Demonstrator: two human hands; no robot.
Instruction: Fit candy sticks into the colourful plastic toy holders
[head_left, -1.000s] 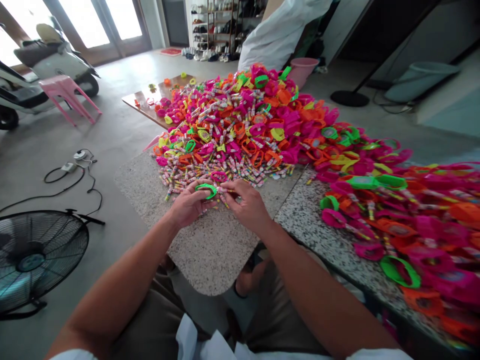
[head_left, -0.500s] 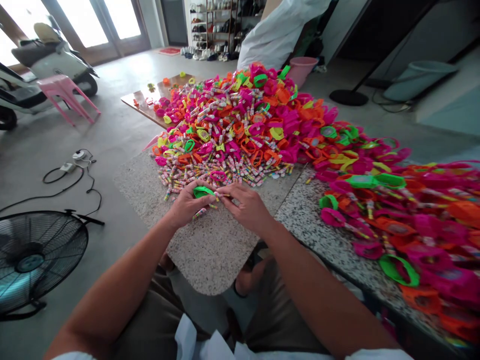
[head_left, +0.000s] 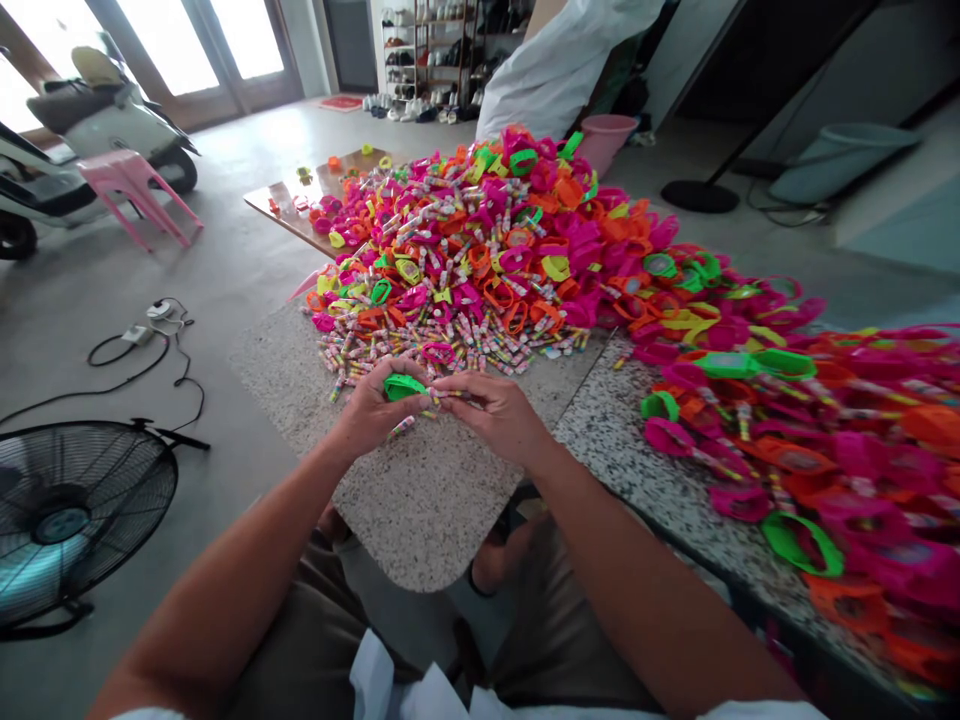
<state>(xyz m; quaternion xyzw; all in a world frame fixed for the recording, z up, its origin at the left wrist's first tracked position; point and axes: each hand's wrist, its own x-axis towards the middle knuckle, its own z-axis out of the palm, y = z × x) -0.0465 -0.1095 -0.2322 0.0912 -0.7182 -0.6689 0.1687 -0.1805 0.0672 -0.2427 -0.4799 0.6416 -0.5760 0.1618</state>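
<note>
My left hand [head_left: 373,408] is closed round a green toy watch [head_left: 403,387], with the thumb along its lower side. Close against it, my right hand [head_left: 491,412] pinches a small candy tube [head_left: 448,393] in a printed wrapper between thumb and fingertips. The tube's left end meets the watch at my left fingertips; whether it is joined to the watch I cannot tell. Beneath my hands, another candy tube [head_left: 402,426] lies on the speckled stone tabletop [head_left: 420,510].
Ahead is a heap of bright toy watches [head_left: 517,240], with loose candy tubes [head_left: 450,335] along its near edge. More watches [head_left: 840,450] cover the stone counter at right. A black fan [head_left: 64,522] stands at left, near a pink stool [head_left: 135,185].
My right fingers have shifted slightly, and more of the candy tube shows between them. The green watch has tilted a little in my left hand.
</note>
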